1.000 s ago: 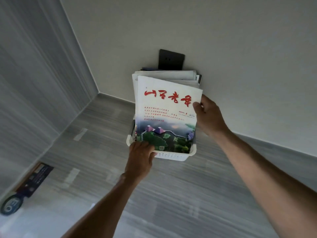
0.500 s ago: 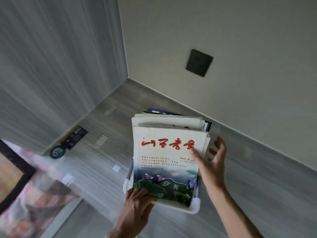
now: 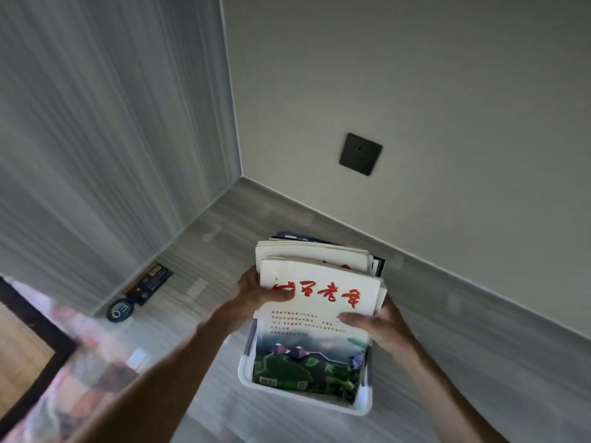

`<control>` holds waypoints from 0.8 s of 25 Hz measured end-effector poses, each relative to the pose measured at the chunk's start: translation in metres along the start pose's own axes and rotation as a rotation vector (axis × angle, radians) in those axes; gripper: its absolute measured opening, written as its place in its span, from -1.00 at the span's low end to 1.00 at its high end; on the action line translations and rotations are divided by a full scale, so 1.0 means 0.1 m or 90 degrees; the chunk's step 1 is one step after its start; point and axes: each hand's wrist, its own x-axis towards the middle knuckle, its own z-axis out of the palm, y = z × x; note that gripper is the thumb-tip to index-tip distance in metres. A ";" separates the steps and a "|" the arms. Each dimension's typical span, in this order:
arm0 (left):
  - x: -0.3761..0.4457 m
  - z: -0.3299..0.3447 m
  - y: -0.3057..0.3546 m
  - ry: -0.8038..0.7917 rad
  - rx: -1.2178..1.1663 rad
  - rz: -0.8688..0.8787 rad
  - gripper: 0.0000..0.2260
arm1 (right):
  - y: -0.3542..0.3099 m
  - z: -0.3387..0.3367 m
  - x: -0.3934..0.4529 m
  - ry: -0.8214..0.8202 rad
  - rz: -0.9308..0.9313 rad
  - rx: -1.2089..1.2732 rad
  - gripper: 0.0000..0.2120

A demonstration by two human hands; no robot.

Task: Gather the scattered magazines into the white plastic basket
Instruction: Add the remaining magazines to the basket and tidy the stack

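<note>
A stack of magazines [image 3: 315, 318] stands on end in the white plastic basket [image 3: 303, 398], leaning back toward the far wall so that the upper parts project well above the rim. The basket sits on the grey wood-grain floor [image 3: 447, 362] close to a corner of the room. The front magazine [image 3: 316, 340] faces the viewer: a white cover with large red characters across the top, smaller red lines of text below, and a green landscape with purple-roofed buildings at the bottom. Behind it, the pale page edges of several more issues fan out, with a dark cover at the very back.

The left hand [image 3: 259, 289] clasps the upper left edge of the stack, thumb pressed on the front cover beside the first red character, the other fingers hidden behind the paper. The right hand [image 3: 380, 327] clasps the right edge lower down, thumb lying across the cover over the small text, fingers wrapped behind. Both forearms reach in from the lower edge of the view.

A dark wall socket [image 3: 360, 154] is mounted on the plain wall above the basket. To the left, a round dark tag [image 3: 120, 310] and a flat dark card [image 3: 149, 282] lie on the floor against the striped grey panelling. The lower left corner is blurred; a dark-framed wooden surface [image 3: 22, 343] shows there.
</note>
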 end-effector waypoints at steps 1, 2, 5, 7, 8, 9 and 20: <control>-0.08 0.04 -0.05 0.000 -0.018 0.031 -0.46 | -0.02 -0.01 -0.04 0.015 -0.016 0.000 -0.24; -0.20 0.04 -0.12 -0.011 -0.040 0.074 -0.46 | -0.04 -0.02 -0.12 0.029 -0.041 0.006 -0.19; -0.48 -0.11 -0.18 -0.052 -0.055 0.207 -0.45 | -0.14 -0.04 -0.33 0.042 -0.128 0.017 -0.16; -0.52 -0.18 -0.12 -0.047 0.008 0.256 -0.38 | -0.18 -0.03 -0.45 0.015 -0.151 0.041 -0.24; -0.51 -0.19 -0.09 -0.038 0.041 0.273 -0.29 | -0.18 -0.02 -0.48 0.008 -0.152 0.061 -0.26; -0.51 -0.16 -0.06 -0.033 0.098 0.291 -0.17 | -0.17 -0.03 -0.50 0.007 -0.150 0.073 -0.26; -0.49 -0.11 -0.45 -0.002 0.235 0.336 -0.30 | 0.02 -0.04 -0.32 -0.014 -0.132 0.041 -0.23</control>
